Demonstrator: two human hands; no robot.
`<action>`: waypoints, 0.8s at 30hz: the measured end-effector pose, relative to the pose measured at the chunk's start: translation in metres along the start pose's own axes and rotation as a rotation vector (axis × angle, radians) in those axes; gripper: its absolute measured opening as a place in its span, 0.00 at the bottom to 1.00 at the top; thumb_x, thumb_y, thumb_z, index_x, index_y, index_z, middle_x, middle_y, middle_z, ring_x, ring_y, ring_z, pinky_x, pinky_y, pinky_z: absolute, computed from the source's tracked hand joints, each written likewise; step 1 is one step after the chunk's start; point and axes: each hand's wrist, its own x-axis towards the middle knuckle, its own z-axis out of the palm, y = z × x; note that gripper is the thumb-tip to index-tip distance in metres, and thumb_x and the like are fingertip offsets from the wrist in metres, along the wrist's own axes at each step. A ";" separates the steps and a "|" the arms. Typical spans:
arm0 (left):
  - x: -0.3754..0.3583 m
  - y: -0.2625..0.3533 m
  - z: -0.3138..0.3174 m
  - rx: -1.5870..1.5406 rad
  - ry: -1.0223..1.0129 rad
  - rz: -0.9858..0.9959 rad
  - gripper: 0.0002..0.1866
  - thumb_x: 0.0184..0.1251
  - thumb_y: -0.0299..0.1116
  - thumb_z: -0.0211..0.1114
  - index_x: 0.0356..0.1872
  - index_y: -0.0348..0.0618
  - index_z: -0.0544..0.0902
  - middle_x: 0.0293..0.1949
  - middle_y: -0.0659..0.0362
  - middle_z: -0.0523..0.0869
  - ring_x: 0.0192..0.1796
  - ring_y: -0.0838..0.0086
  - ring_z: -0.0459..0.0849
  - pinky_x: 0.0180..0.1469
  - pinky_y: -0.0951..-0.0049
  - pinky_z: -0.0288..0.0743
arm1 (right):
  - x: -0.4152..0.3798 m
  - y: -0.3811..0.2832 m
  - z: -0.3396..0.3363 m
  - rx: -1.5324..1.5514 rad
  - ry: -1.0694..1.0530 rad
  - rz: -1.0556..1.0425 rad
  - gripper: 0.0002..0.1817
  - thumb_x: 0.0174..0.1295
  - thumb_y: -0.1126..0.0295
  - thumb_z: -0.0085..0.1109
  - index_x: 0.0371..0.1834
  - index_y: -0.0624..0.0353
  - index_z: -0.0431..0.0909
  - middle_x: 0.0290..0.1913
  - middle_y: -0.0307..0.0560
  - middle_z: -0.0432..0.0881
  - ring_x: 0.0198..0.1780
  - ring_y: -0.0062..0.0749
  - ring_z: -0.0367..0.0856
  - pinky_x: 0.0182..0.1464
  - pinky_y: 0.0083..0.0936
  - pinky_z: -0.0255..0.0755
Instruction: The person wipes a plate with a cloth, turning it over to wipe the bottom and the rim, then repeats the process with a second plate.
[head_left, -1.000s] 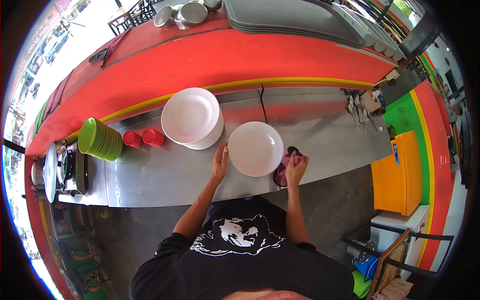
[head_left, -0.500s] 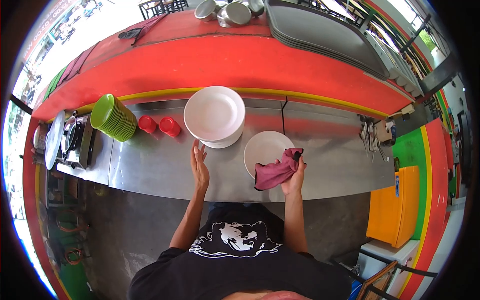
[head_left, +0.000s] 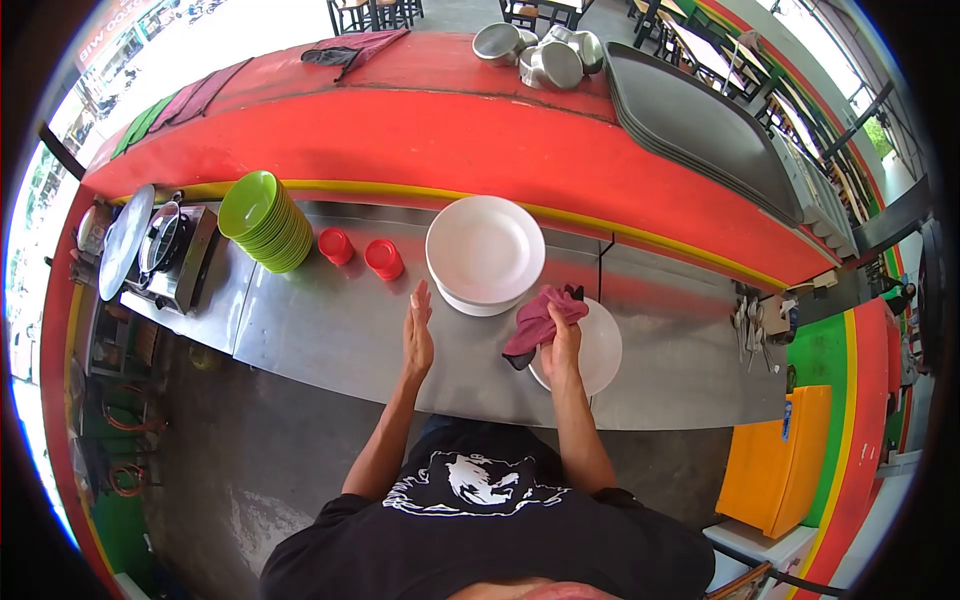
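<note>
One pink cloth [head_left: 537,323] within right grip [head_left: 564,346]

The right hand [head_left: 563,347] has brought the pink cloth [head_left: 537,321] nearer the plate stack [head_left: 485,250]

On our table [head_left: 330,330] we see 1 stove [head_left: 190,275], stacked green bowls [head_left: 265,225], red cups [head_left: 383,260], stacked white plates [head_left: 486,250], 1 separate plate [head_left: 600,350] and cutlery [head_left: 748,325].
</note>
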 end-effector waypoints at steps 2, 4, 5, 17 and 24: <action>0.017 -0.010 -0.006 0.052 -0.033 0.012 0.43 0.81 0.63 0.34 0.80 0.35 0.52 0.80 0.47 0.55 0.81 0.55 0.55 0.81 0.55 0.48 | 0.011 0.000 0.010 -0.014 0.052 -0.022 0.24 0.65 0.75 0.67 0.63 0.63 0.72 0.58 0.43 0.80 0.59 0.28 0.79 0.64 0.28 0.71; 0.029 -0.002 -0.003 0.056 -0.076 -0.031 0.42 0.82 0.62 0.34 0.80 0.34 0.51 0.81 0.47 0.54 0.82 0.56 0.53 0.81 0.58 0.46 | 0.027 0.007 0.015 -0.070 0.052 -0.078 0.23 0.64 0.76 0.66 0.63 0.63 0.72 0.57 0.43 0.80 0.59 0.28 0.79 0.64 0.28 0.71; 0.036 0.002 -0.001 0.059 -0.099 -0.052 0.42 0.82 0.62 0.34 0.80 0.33 0.50 0.81 0.48 0.53 0.82 0.57 0.52 0.81 0.60 0.45 | 0.034 0.010 0.016 -0.098 0.054 -0.106 0.23 0.64 0.77 0.66 0.62 0.63 0.72 0.57 0.43 0.80 0.59 0.28 0.79 0.64 0.28 0.72; 0.110 0.002 -0.001 0.104 -0.143 0.031 0.42 0.81 0.61 0.40 0.80 0.34 0.52 0.80 0.47 0.55 0.82 0.58 0.52 0.81 0.62 0.46 | 0.077 0.014 0.040 -0.476 0.067 -0.251 0.11 0.62 0.75 0.68 0.46 0.58 0.80 0.43 0.37 0.83 0.44 0.23 0.81 0.49 0.24 0.74; 0.127 0.002 -0.001 0.133 -0.156 0.074 0.42 0.81 0.60 0.43 0.79 0.35 0.53 0.80 0.46 0.56 0.82 0.59 0.53 0.80 0.63 0.47 | 0.096 0.010 0.046 -0.661 -0.034 -0.318 0.08 0.60 0.74 0.71 0.38 0.56 0.79 0.39 0.34 0.81 0.41 0.20 0.77 0.46 0.25 0.72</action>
